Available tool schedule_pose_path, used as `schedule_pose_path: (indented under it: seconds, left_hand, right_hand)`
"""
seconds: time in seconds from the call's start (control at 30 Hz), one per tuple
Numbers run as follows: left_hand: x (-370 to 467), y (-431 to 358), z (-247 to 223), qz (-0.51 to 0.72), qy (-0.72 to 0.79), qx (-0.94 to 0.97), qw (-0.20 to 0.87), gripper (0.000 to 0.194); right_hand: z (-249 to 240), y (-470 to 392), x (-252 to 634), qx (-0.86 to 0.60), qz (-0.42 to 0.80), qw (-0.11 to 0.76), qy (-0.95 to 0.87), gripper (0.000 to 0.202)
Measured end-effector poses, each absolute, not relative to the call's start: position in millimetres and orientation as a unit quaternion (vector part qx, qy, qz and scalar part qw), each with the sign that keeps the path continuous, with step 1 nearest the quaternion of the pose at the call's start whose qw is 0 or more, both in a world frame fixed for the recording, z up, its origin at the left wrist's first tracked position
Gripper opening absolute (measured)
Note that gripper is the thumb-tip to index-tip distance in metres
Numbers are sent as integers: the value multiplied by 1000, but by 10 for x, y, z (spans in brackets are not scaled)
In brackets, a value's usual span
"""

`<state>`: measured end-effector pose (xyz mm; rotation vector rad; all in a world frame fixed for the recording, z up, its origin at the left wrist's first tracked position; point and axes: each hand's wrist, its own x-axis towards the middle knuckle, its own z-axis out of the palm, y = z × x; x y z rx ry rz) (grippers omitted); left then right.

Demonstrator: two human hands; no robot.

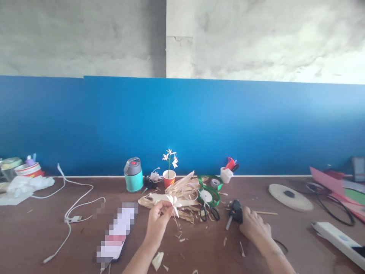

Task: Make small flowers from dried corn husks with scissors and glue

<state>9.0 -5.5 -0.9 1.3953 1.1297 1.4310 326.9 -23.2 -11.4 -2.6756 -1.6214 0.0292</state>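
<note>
My left hand [159, 222] is closed, thumb and fingers pinching a small white flower [172, 201] with thin pointed petals. Past it lies a pile of pale dried husks [182, 190]. My right hand [256, 229] is curled against a black glue gun [236, 211] on the table; part of its grip is hidden. A translucent glue stick [229, 222] pokes out of the gun. Between my hands rest black-handled scissors [209, 214] beside green ribbon rolls [215, 195]. A red paper cup [169, 179] behind the husks holds a stem with several similar white flowers [170, 158].
A teal flask [134, 177] stands at the back. A phone [116, 236] with a blurred screen lies left, near white cables [67, 213]. On the right are a round pale disc [291, 198], a white power strip [339, 241] and pink sheets [327, 182]. Husk scraps litter the brown table.
</note>
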Motion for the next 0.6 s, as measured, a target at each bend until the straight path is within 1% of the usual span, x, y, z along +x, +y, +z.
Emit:
schedule_pose_path:
  seconds: [0.17, 0.27, 0.4, 0.5, 0.6]
  left_hand:
    - [100, -73, 40, 572, 443, 545, 424, 19]
    - [114, -85, 65, 582, 444, 523, 436, 19]
    - [139, -106, 89, 593, 434, 480, 480, 21]
    - [152, -120, 116, 590, 427, 460, 508, 21]
    - [158, -118, 131, 589, 436, 453, 508, 20]
  right_hand:
    - [-152, -159, 3312, -850, 13, 16, -527, 28]
    - [-138, -150, 3320, -853, 27, 20, -521, 28]
    - [-112, -177, 3287, -861, 7, 36, -507, 26]
    - [-52, -184, 3274, -870, 6, 101, -483, 26]
    - [44, -175, 3190, -825, 37, 233, -514, 29]
